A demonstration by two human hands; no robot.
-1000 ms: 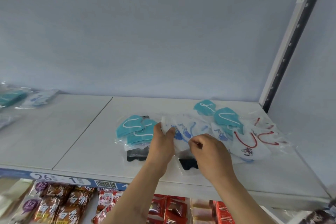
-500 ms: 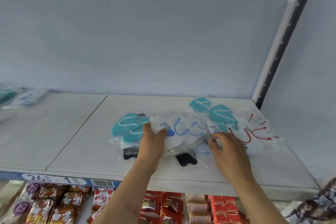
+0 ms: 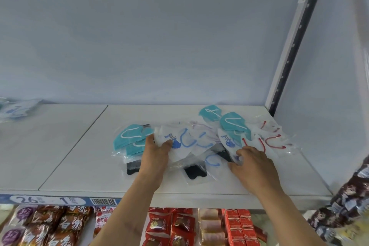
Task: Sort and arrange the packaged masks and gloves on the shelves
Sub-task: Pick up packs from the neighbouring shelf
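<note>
My left hand (image 3: 154, 153) grips a white packaged mask with blue loops (image 3: 179, 144), thumb on top, fingers curled under its edge. My right hand (image 3: 252, 163) lies over the pile to its right with fingers bent onto another clear packet (image 3: 229, 143); whether it pinches it I cannot tell. Left of my left hand sit teal masks (image 3: 129, 139); beyond my right hand lie more teal masks (image 3: 233, 123) and white masks with red loops (image 3: 269, 140). All rest on a white shelf (image 3: 79, 156) with a pale blue back panel (image 3: 149, 46) behind it and a perforated upright (image 3: 287, 60) at right. Below my wrists, the shelf edge carries a price label (image 3: 46, 200), above snack packets (image 3: 40, 225).
</note>
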